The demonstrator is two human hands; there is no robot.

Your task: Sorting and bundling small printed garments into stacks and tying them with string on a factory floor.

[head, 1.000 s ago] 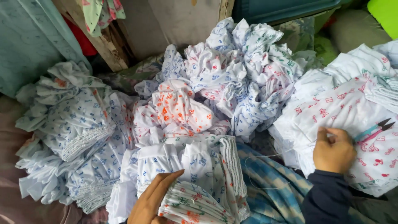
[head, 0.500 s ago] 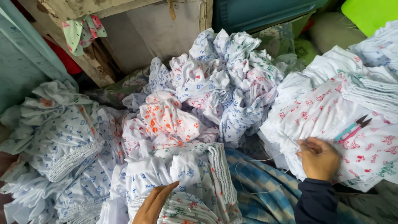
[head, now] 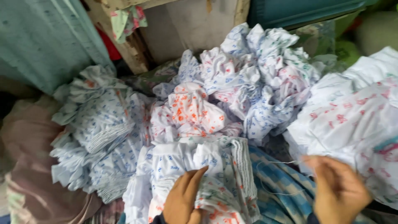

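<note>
My left hand [head: 182,201] lies flat on a stack of folded white cloth pieces [head: 207,166] with small blue, red and green prints, at the bottom centre. My right hand [head: 340,193] is blurred at the bottom right, with its fingers spread and nothing in them. It hovers at the near edge of a white cloth pile with red prints [head: 352,120]. A thin loose thread [head: 273,162] runs from that pile toward the stack. A teal and pink tool, likely scissors [head: 387,145], lies on the red-print pile beyond my right hand.
Crumpled printed cloths [head: 257,79] are heaped at the back, with an orange-print bundle [head: 188,110] in the middle and blue-print folded piles [head: 103,124] on the left. A blue checked fabric [head: 273,186] lies between my hands. A wooden frame [head: 132,49] and teal sheet [head: 45,37] stand behind.
My right hand has left the scissors on the red-print pile and drawn back toward me, opening. My left hand slid a little further onto the folded stack. The view moved closer.
</note>
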